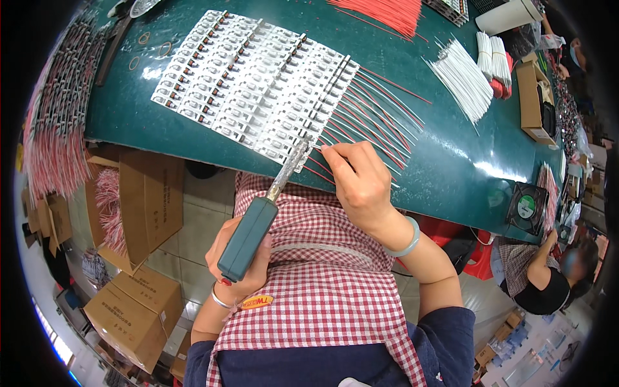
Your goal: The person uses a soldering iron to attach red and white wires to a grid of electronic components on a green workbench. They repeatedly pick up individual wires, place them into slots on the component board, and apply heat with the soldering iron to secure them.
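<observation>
The white sheet (251, 90) lies on the smooth green table (451, 187), and both my hands are near its bottom right corner. My right hand (362, 184) covers some of the thin red and white wires (380, 119) at the sheet's right side. The metal rod of my soldering iron (248, 237) blocks a bit of that corner. Left of the sheet are rubber bands (165, 50), then a thick, stringy wire bunch (57, 145). A red wire pile (387, 16) is above its right end, and a white wire pile (461, 77) is farther right. A brown cardboard box (153, 200) stands below its left end.

My left hand (259, 266) is wrapped around the iron's blocky green handle. The rod looks rough and spotty. My right thumb and pointing finger are close together; I can't tell if they pinch a wire. The sheet is flat, with bumpy rows.
</observation>
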